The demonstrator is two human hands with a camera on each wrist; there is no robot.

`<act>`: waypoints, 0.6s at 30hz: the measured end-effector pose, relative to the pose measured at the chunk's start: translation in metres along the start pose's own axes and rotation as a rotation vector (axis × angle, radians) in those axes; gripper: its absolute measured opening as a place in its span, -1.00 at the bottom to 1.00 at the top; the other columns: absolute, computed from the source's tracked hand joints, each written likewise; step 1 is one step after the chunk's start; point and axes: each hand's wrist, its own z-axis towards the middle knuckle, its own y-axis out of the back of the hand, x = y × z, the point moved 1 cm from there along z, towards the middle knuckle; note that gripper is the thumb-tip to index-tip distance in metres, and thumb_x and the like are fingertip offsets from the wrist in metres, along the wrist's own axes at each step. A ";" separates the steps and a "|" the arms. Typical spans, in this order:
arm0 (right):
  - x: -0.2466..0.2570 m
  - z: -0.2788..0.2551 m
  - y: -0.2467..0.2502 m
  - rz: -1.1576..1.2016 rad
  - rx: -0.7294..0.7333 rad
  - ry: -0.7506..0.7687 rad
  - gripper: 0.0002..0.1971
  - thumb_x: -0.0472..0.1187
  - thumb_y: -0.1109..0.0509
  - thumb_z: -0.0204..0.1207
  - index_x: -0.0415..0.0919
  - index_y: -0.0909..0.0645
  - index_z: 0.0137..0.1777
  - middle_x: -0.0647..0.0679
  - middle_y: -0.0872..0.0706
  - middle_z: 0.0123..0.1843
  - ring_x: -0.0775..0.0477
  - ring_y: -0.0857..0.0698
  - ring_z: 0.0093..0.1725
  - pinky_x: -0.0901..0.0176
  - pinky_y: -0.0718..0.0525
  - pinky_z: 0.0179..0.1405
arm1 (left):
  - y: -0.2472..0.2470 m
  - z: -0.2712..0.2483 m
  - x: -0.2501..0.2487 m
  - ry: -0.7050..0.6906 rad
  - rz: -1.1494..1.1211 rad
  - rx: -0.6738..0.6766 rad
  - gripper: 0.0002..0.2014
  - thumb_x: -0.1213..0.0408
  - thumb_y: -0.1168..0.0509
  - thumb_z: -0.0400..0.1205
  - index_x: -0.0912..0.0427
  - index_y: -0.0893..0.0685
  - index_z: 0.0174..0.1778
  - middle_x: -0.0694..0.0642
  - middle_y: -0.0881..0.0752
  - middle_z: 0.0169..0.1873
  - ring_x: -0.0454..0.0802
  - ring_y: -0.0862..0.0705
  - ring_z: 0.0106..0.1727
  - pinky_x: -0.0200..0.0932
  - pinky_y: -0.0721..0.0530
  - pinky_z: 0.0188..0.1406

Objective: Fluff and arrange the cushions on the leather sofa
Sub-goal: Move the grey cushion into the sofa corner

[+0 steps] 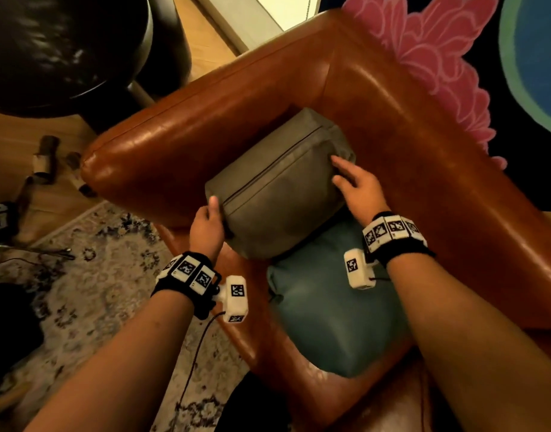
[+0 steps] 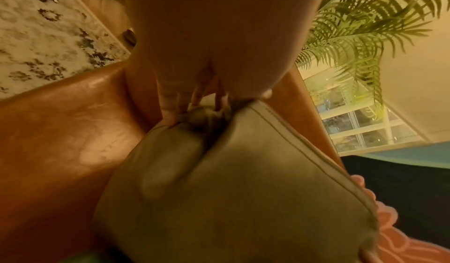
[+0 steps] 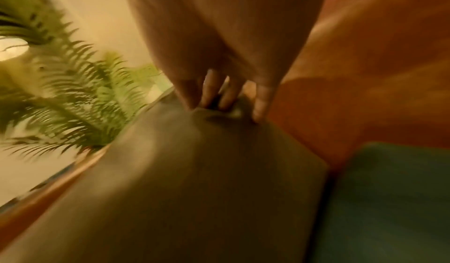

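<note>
A grey-olive cushion [image 1: 280,188] with a zip seam stands on edge in the corner of the brown leather sofa [image 1: 212,126]. My left hand [image 1: 210,219] grips its near left corner, thumb on top, fingers pressed into the fabric [image 2: 194,113]. Against the cushion's right end lies my right hand [image 1: 350,185], fingers straight and spread, their tips [image 3: 219,97] touching the cloth. A teal cushion [image 1: 333,310] lies flat on the seat below, partly under the grey cushion [image 3: 194,180] and my right forearm.
A patterned rug [image 1: 90,285] covers the floor left of the sofa, with small brown objects [image 1: 45,160] on the wood floor. A dark leather seat [image 1: 65,48] stands at the upper left. A pink and blue rug [image 1: 439,57] lies behind the sofa. A palm plant [image 2: 360,26] rises nearby.
</note>
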 end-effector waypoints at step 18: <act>-0.272 -0.258 -0.028 0.762 -0.360 -1.155 -0.13 0.57 -0.61 -0.07 0.28 -0.59 0.29 0.05 -0.77 0.25 -0.20 -0.75 0.24 -0.35 -0.68 0.30 | -0.100 -0.088 0.075 -0.204 1.036 0.456 0.02 -0.74 -0.07 0.27 0.14 -0.75 0.15 0.09 -0.84 -0.01 0.09 -0.79 -0.05 0.04 -0.74 -0.02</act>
